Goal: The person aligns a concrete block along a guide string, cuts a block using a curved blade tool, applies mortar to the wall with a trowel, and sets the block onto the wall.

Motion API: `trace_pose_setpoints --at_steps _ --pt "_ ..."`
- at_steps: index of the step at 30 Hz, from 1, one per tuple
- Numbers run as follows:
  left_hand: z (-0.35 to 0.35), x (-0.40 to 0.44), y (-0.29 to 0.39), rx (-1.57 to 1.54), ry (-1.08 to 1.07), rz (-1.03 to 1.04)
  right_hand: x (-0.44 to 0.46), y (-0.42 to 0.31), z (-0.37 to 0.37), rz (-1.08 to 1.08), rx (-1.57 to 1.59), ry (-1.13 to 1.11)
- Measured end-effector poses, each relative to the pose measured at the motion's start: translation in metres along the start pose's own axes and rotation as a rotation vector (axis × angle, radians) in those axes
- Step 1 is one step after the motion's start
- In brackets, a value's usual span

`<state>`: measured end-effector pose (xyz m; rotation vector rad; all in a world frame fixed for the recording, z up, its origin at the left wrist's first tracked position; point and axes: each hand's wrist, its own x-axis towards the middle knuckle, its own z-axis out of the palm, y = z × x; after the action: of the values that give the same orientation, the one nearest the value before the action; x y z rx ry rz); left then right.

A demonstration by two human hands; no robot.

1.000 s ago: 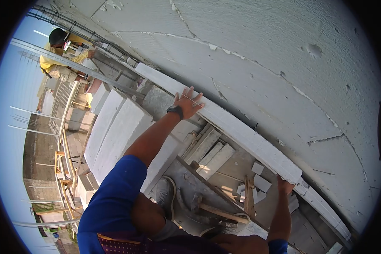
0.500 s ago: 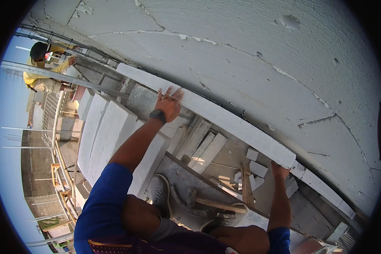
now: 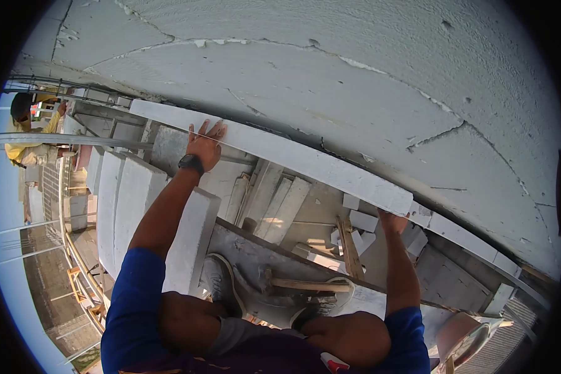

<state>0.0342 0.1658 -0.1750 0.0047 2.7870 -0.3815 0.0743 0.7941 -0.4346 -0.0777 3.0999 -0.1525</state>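
Note:
My left hand (image 3: 206, 144), with a dark watch on the wrist, lies spread on the near edge of a long pale block (image 3: 293, 156). The block runs alongside a big grey wall (image 3: 293, 81). At the block's right end, my right hand (image 3: 393, 220) is closed around its lower near edge, with the fingertips partly hidden beneath it. A row of narrower pale blocks (image 3: 464, 235) continues past that end. A thin line passes over the fingers of my left hand.
Large pale blocks (image 3: 134, 199) stand at the left. A hammer (image 3: 305, 285) lies near my shoes. Below are planks (image 3: 283, 209) and block offcuts (image 3: 363, 220). Metal poles (image 3: 62, 139) cross at the left, where another person (image 3: 31, 134) in yellow works. A bucket (image 3: 461, 336) is lower right.
The view has turned and shifted, so the block appears more level and further left. Both hands remain at the same places on the block.

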Motion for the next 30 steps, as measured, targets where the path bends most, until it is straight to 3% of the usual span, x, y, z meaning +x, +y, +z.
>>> trace_pose_setpoints --at_steps 5,18,24,30 --pt "0.006 -0.002 0.001 0.02 0.018 0.006 0.001 -0.002 0.003 0.101 0.166 -0.025" --pt "0.008 0.0 0.002 0.005 -0.008 0.001 0.0 -0.008 -0.015 0.051 0.129 0.018" --pt "0.007 -0.001 0.002 0.023 -0.02 0.006 0.005 -0.014 -0.037 0.132 0.232 -0.047" --pt "0.008 -0.001 0.003 0.006 -0.018 -0.009 0.005 -0.01 -0.037 0.056 0.181 -0.049"
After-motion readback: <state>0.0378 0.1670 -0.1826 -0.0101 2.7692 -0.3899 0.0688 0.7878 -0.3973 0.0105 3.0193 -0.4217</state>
